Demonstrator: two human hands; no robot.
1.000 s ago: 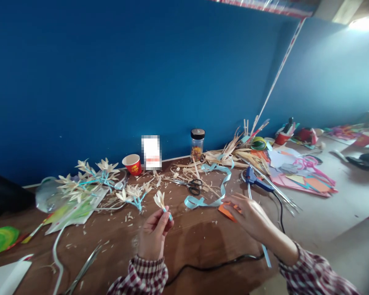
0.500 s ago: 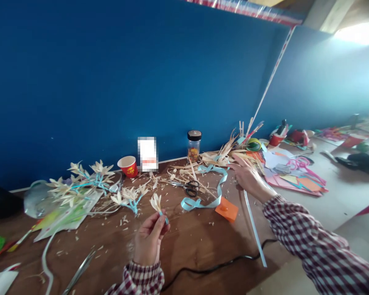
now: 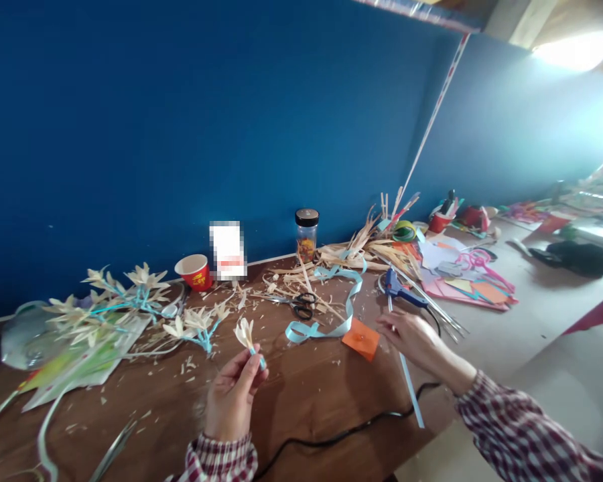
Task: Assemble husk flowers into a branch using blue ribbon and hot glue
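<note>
Between the thumb and fingers of my left hand (image 3: 234, 388) is a small pale flower (image 3: 244, 333), its petals pointing up and its stem end wrapped in light blue. My right hand (image 3: 415, 341) is palm down over the table, fingers loosely bent and holding nothing that I can see. Beneath it runs a pale blue strip (image 3: 411, 395). A blue glue gun (image 3: 405, 291) lies just beyond these fingers. To their left are an orange paper square (image 3: 361, 339) and a curled light blue ribbon (image 3: 326, 333).
Black-handled scissors (image 3: 301, 306) lie among dry husk scraps. Finished-looking pale flowers (image 3: 125, 298) on blue stems rest at left near a red paper cup (image 3: 194, 273). A lidded jar (image 3: 307, 235) stands by the blue wall. A black cord (image 3: 331, 438) crosses the front; tweezers (image 3: 113, 452) lie nearby.
My right hand has drawn back toward me from the husk pile, uncovering the glue gun. My left hand still holds the flower. The view has swung slightly right.
</note>
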